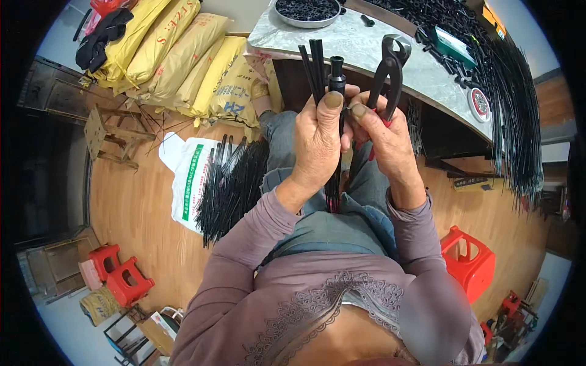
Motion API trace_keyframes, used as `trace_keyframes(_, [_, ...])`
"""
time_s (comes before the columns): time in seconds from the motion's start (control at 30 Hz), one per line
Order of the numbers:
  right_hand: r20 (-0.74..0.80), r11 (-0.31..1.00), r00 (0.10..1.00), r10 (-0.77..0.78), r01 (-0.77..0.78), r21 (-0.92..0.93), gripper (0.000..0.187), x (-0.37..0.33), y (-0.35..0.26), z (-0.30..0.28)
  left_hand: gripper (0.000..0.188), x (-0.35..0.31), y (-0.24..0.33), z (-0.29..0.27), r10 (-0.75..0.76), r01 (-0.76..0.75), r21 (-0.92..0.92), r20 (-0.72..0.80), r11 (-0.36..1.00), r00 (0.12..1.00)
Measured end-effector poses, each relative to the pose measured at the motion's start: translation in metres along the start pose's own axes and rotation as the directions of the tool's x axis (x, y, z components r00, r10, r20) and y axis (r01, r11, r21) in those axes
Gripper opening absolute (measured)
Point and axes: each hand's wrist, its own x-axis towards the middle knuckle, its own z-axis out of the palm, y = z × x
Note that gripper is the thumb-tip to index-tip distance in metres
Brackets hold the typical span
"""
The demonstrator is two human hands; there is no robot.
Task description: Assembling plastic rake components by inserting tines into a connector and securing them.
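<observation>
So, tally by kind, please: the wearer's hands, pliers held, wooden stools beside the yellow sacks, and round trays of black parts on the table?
Hands: 2 (left hand, right hand)
Pliers: 1
Wooden stool: 1
Round tray: 1
Total: 5

Can see yellow sacks [186,58] piled at upper left, with a black cloth [105,40] on top. Can spot a wooden stool [95,133] nearby, and red stools [135,291] at lower left and right.
</observation>
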Motion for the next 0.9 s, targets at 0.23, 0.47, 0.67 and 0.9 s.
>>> trace_keyframes(0.23, [-0.028, 0.999, 1.0, -0.005, 0.006, 0.038, 0.018, -0.004, -0.001, 0.001, 0.048, -0.001, 0.001, 0.004, 0.002, -0.002, -0.013, 0.012, 1.0, 1.0])
trace_keyframes(0.47, [-0.036, 1.0, 0.999, -0.028, 0.028, 0.01, 0.017, -0.007, 0.003, -0.003, 0.047, -0.003, 0.0, 0.005, 0.002, -0.002, -0.007, 0.03, 1.0, 1.0])
trace_keyframes(0.67, [-0.032, 0.997, 0.997, -0.063, 0.062, -0.034, 0.018, -0.008, 0.011, -0.006, 0.047, -0.003, 0.001, 0.007, 0.029, -0.029, 0.007, 0.014, 1.0, 0.999])
trace_keyframes(0.9, [-0.11, 0.985, 0.981, -0.158, 0.148, -0.093, 0.021, -0.012, 0.006, 0.008, 0.046, -0.004, 0.004, 0.007, 0.036, -0.036, 0.035, 0.004, 0.999, 0.999])
